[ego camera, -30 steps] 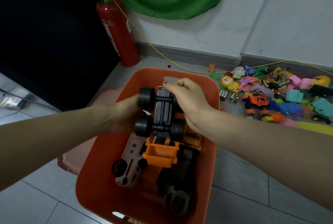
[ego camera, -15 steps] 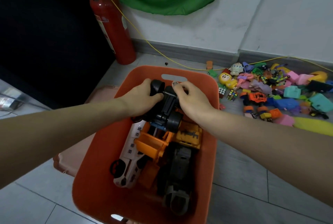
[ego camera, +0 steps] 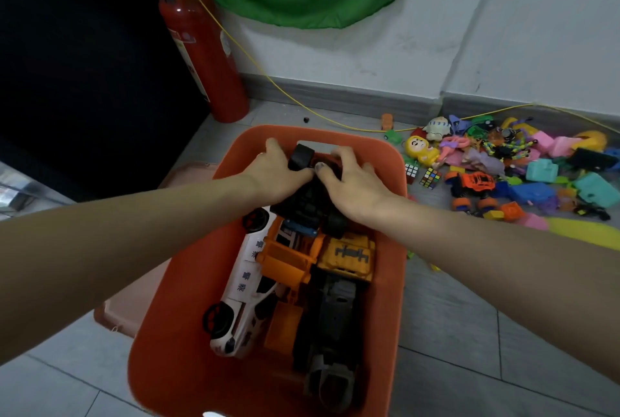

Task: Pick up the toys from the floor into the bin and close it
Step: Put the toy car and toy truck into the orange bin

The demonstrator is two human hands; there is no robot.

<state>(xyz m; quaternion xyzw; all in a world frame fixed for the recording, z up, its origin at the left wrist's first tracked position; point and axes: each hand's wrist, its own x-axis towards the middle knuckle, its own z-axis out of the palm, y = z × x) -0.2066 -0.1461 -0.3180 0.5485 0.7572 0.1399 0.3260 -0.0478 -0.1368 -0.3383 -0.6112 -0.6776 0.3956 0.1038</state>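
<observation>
An orange bin (ego camera: pixel 389 282) stands on the tiled floor in front of me. Both hands hold a black big-wheeled toy truck (ego camera: pixel 308 201) upside down at the bin's far end. My left hand (ego camera: pixel 275 171) grips its left side and my right hand (ego camera: pixel 352 181) grips its right side. Below it in the bin lie a white toy car (ego camera: pixel 241 295), an orange digger (ego camera: pixel 288 262), a yellow truck (ego camera: pixel 349 257) and a dark grey vehicle (ego camera: pixel 332 332). A heap of small colourful toys (ego camera: pixel 503 175) covers the floor to the right.
A red fire extinguisher (ego camera: pixel 201 54) stands at the back left beside a dark panel. A yellow cable (ego camera: pixel 302 104) runs along the wall. A pinkish lid (ego camera: pixel 127 302) lies under the bin's left side. Two small puzzle cubes (ego camera: pixel 422 175) sit just right of the bin.
Both hands have carried the black truck down and towards the bin's far end, from above the toys to resting low among them.
</observation>
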